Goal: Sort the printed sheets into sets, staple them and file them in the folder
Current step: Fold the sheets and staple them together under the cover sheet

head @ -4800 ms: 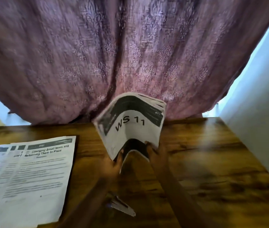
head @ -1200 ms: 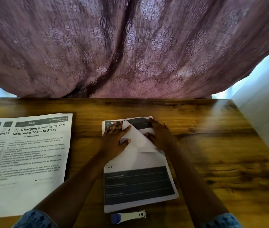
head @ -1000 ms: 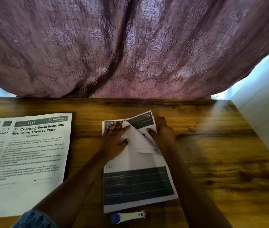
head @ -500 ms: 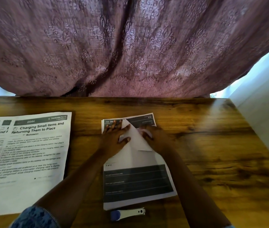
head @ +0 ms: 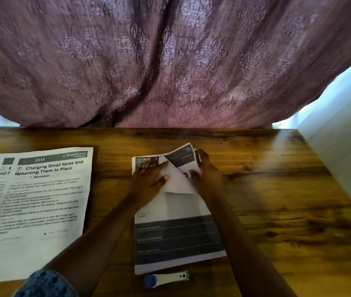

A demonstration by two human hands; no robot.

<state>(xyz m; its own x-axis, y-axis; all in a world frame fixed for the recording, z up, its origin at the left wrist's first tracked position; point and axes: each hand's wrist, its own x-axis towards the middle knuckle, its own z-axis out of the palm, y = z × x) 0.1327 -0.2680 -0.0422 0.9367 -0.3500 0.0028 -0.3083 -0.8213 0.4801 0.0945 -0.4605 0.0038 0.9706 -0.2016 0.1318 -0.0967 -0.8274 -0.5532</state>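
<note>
With its top sheet folded back diagonally, sheet stack [head: 176,239] lies flat mid-table. Left hand [head: 149,183] presses it, fingers straight and spread. Right hand [head: 206,174] pinches the raised far-right corner, thumb on the fold. Blue-tipped stapler [head: 166,279] just beside stack's near edge. Second printed pile [head: 41,200] well left. Wooden table [head: 277,189], mauve curtain [head: 170,61] behind.

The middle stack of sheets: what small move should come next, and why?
Probably the right hand should fold the top sheet further back: only a corner is turned, the left hand pins the stack, and the page beneath is half hidden.
</note>
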